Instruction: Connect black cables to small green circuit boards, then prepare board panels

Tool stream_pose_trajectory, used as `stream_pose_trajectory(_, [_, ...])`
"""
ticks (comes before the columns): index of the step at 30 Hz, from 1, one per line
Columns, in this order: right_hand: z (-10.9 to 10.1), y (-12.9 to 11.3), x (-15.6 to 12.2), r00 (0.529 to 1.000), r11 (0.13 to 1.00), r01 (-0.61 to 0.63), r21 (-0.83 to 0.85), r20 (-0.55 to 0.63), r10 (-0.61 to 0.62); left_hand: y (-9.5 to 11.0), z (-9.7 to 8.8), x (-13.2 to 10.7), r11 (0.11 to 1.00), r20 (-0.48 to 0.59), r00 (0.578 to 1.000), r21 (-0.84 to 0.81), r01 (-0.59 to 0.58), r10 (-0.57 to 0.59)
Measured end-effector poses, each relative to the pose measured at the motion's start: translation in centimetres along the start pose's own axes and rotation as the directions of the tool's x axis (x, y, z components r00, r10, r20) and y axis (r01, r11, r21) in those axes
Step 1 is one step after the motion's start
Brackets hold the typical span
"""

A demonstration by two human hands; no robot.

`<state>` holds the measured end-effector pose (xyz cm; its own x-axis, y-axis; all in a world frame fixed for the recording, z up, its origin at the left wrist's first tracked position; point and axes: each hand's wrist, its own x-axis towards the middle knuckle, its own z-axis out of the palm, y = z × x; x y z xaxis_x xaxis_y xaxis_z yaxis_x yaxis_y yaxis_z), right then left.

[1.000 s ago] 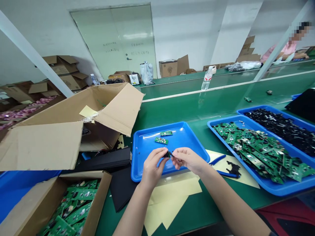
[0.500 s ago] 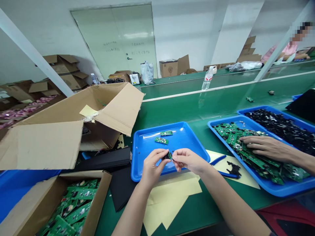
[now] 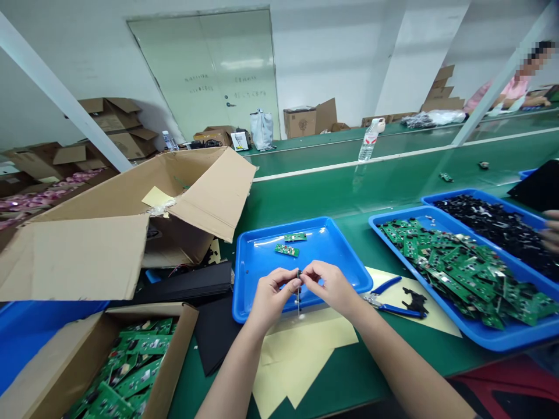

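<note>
Two pinches — left hand, right hand — on a black part

Circuit boards in tray beside pliers

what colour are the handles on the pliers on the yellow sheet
Blue: the pliers have blue handles, shown best in the head view.

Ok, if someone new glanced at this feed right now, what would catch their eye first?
The bright blue tray in the middle stands out, with the left hand and right hand pinching a small dark part above it. To the right, a second blue tray is heaped with green circuit boards. At the left, a large open cardboard box spreads its flaps wide.
</note>
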<state>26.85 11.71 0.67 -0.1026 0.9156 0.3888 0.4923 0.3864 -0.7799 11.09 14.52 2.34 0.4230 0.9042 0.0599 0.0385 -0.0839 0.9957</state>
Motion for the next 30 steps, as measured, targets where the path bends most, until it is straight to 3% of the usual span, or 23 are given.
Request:
stream_pose_trajectory(6, [0.3,0.0,-0.2,0.998,0.982,0.022,-0.187,-0.055,-0.033,0.0,0.6,0.0,0.976,0.028,0.987,-0.145,0.161,-0.159])
stream_pose_trajectory(11, [0.3,-0.1,-0.2,0.98,0.939,-0.015,-0.342,-0.192,-0.054,0.4,0.8,-0.2,0.903,0.088,0.959,-0.323,0.284,-0.27])
stream_pose_trajectory(14, [-0.1,0.0,-0.2,0.969,0.97,-0.054,-0.237,-0.246,-0.006,0.7,0.8,-0.3,0.861,0.087,0.948,-0.401,0.314,-0.305])
stream_pose_trajectory(18, [-0.2,-0.2,-0.1,0.968,0.997,0.006,0.081,-0.252,0.014,0.6,1.0,-0.4,0.818,0.122,0.935,-0.457,0.35,-0.333])
stream_pose_trajectory(21, [0.0,-0.4,0.0,0.973,0.983,0.056,0.177,-0.229,-0.015,0.4,1.1,-0.5,0.803,0.134,0.934,-0.481,0.352,-0.33])
stream_pose_trajectory(25, [0.1,-0.2,0.0,0.973,0.973,0.153,0.173,-0.196,-0.118,0.3,1.1,-0.5,0.783,0.152,0.931,-0.505,0.363,-0.333])
stream_pose_trajectory(30, [0.0,-0.1,0.0,0.955,0.977,0.214,0.022,-0.217,-0.204,0.1,1.4,-0.6,0.752,0.185,0.919,-0.53,0.391,-0.348])
